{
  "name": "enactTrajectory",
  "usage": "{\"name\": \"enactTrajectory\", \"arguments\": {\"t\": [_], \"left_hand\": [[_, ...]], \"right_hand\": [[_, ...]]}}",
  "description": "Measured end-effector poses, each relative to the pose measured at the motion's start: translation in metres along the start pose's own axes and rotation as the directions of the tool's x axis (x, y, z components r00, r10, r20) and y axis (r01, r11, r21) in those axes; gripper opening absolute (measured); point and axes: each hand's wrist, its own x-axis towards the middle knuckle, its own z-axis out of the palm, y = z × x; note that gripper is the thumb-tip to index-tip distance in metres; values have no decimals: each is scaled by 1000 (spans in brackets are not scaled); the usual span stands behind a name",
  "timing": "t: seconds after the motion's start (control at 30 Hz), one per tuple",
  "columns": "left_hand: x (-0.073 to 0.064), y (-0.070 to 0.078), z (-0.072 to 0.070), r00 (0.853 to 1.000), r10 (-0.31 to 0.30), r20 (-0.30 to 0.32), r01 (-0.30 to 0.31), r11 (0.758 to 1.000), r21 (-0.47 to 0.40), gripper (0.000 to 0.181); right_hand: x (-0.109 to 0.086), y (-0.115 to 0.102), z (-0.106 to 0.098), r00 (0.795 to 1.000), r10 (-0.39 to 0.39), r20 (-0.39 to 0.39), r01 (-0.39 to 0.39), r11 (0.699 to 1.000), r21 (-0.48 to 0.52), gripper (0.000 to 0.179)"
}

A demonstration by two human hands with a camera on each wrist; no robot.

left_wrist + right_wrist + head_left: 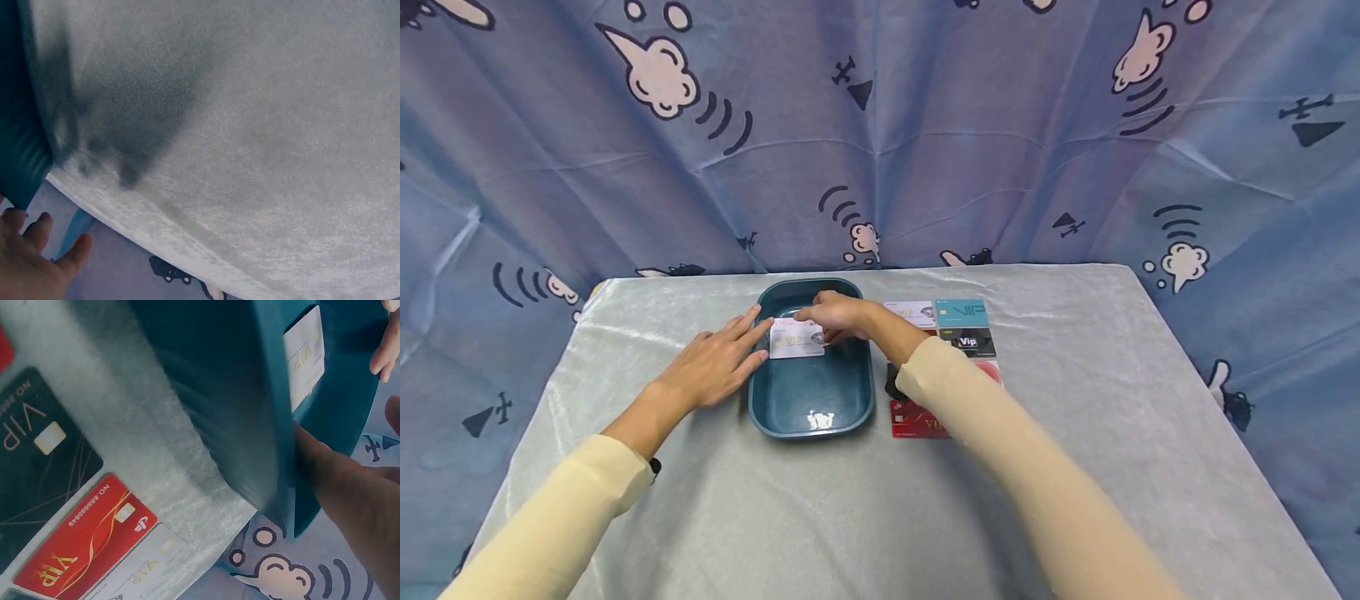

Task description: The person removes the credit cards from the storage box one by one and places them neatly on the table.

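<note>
From my remote seat, I see the white VIP card (796,343) inside the blue tray (790,396), towards its far left side. My right hand (838,315) reaches in with bent fingers at the card's right end; I cannot tell whether they pinch it. My left hand (718,362) lies at the tray's left rim, fingers spread and fairly straight, gripping nothing. On the desk (737,517), to the tray's right, I see a teal VIP card (962,313), a black Vip card (976,343) and a red VIP card (913,423).

Forearms (1030,467) angled inward; left hand (718,367) palm-down, fingers spread; right hand (838,314) pointing leftward.
</note>
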Motion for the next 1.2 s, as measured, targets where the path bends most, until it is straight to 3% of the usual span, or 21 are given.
{"name": "enactTrajectory", "arguments": {"t": [0.57,1.2], "left_hand": [[1,-2,1,1000,-14,11,14,1000,-10,59],[1,-2,1,1000,2,-6,-2,1000,-4,59]], "right_hand": [[-1,-3,0,999,25,-35,-23,998,56,50],[-2,-5,-2,998,30,-50,-26,998,65,50]]}}
